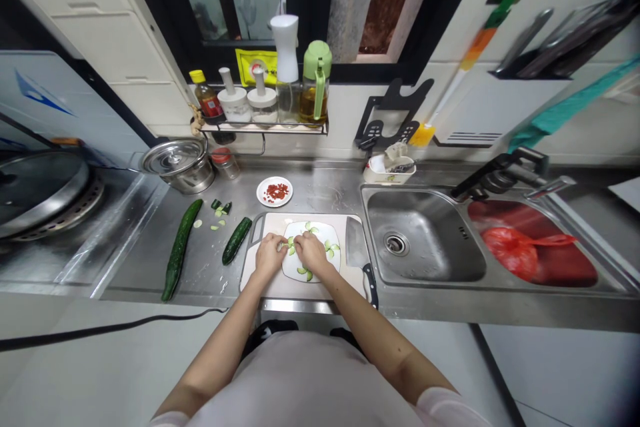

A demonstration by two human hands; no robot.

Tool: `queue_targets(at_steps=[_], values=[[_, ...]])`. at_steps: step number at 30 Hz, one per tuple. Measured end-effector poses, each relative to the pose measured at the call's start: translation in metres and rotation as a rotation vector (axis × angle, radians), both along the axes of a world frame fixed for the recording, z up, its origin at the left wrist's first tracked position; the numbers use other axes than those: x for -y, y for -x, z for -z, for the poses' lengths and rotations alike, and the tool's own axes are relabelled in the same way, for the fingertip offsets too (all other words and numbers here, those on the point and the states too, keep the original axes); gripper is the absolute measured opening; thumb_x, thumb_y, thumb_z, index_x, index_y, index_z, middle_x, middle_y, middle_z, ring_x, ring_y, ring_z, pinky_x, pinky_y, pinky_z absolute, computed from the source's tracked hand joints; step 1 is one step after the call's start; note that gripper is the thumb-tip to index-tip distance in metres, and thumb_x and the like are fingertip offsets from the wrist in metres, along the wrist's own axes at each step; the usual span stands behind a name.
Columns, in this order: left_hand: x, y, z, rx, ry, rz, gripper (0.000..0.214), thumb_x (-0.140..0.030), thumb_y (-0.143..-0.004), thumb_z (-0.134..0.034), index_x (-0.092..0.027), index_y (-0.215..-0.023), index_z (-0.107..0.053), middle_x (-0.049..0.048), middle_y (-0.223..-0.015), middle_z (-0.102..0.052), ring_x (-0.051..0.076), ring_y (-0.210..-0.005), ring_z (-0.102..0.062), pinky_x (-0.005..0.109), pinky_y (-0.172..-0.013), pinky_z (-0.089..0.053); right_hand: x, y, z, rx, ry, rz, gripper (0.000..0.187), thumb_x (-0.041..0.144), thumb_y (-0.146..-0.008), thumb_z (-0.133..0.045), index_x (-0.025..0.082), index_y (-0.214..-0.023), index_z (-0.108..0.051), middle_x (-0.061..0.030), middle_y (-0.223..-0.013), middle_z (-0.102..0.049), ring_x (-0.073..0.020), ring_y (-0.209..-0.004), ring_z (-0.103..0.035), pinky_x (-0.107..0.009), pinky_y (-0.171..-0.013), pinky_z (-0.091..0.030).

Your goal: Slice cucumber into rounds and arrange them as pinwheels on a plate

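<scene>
A white square plate point(300, 271) rests on the cutting board point(275, 290), with small groups of green cucumber slices point(331, 249) set near its edges. Over the plate's left edge, my left hand point(271, 255) has its fingers pinched at a cucumber slice point(291, 246). My right hand point(312, 253) reaches in from the other side of that group, fingertips closed together at the same slices; its fingers partly hide what they hold. A kitchen knife point(356, 243) with a black handle lies along the board's right side. Left of the board is a cut cucumber point(237, 240).
A whole cucumber point(181, 250) and cucumber scraps point(218, 211) lie on the steel counter. Behind the board sits a small plate of red bits point(275, 192). The sink point(425, 233) is at right, a lidded pot point(179, 163) at back left, and a seasoning rack point(265, 127) above.
</scene>
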State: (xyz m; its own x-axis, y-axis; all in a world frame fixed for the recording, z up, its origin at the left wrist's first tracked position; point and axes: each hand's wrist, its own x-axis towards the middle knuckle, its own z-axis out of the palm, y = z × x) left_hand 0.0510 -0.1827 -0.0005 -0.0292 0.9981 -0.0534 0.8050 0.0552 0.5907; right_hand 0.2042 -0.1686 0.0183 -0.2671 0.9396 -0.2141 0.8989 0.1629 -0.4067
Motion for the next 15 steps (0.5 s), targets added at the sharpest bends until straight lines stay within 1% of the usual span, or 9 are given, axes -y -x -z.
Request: queue_targets(at_steps=[3, 6, 8, 11, 13, 15], values=[[-0.001, 0.001, 0.001, 0.056, -0.017, -0.022, 0.017, -0.024, -0.080, -0.062, -0.022, -0.093, -0.073, 0.0059, -0.096, -0.064, 0.020, -0.089, -0.061, 0.030, -0.081, -0.046, -0.002, -0.005, -0.001, -0.121, -0.036, 0.055, 0.025, 0.023, -0.094, -0.046, 0.021, -0.103, -0.069, -0.0073, -0.102, -0.064, -0.0181, -0.094, -0.056, -0.025, -0.071, -0.038], [0.000, 0.007, -0.001, 0.152, -0.062, -0.087, 0.017, -0.027, -0.080, -0.063, -0.021, -0.092, -0.073, 0.0051, -0.094, -0.065, 0.016, -0.075, -0.058, 0.029, -0.076, -0.046, -0.006, -0.024, -0.008, -0.353, -0.143, 0.183, 0.025, 0.025, -0.091, -0.047, 0.019, -0.101, -0.069, -0.0064, -0.097, -0.065, -0.0166, -0.086, -0.057, -0.026, -0.074, -0.042], [0.001, 0.013, -0.005, 0.234, -0.134, -0.150, 0.017, -0.029, -0.080, -0.061, -0.019, -0.090, -0.072, 0.0050, -0.092, -0.066, 0.014, -0.069, -0.056, 0.029, -0.073, -0.047, -0.006, -0.045, -0.015, -0.520, -0.248, 0.284, 0.026, 0.026, -0.089, -0.046, 0.018, -0.097, -0.069, -0.0063, -0.093, -0.067, -0.0166, -0.084, -0.058, -0.026, -0.075, -0.043], [0.007, 0.026, -0.012, 0.353, -0.267, -0.251, 0.021, -0.033, -0.080, -0.060, -0.018, -0.088, -0.072, 0.0050, -0.088, -0.065, 0.014, -0.067, -0.055, 0.027, -0.071, -0.047, 0.002, -0.082, -0.023, -0.657, -0.374, 0.443, 0.029, 0.036, -0.086, -0.048, 0.017, -0.094, -0.069, -0.0061, -0.087, -0.068, -0.0161, -0.073, -0.057, -0.027, -0.069, -0.044], [0.012, 0.034, -0.015, 0.408, -0.318, -0.300, 0.023, -0.036, -0.079, -0.061, -0.017, -0.087, -0.072, 0.0045, -0.085, -0.065, 0.013, -0.066, -0.054, 0.026, -0.069, -0.047, 0.014, -0.105, -0.025, -0.679, -0.410, 0.537, 0.034, 0.043, -0.085, -0.050, 0.016, -0.093, -0.069, -0.0052, -0.080, -0.067, -0.0159, -0.067, -0.054, -0.027, -0.064, -0.043], [0.018, 0.040, -0.015, 0.453, -0.326, -0.331, 0.025, -0.039, -0.078, -0.062, -0.017, -0.086, -0.071, 0.0040, -0.083, -0.064, 0.013, -0.065, -0.053, 0.026, -0.068, -0.046, 0.028, -0.123, -0.024, -0.663, -0.385, 0.580, 0.037, 0.047, -0.082, -0.052, 0.016, -0.091, -0.069, -0.0043, -0.074, -0.065, -0.0153, -0.063, -0.052, -0.027, -0.062, -0.042]])
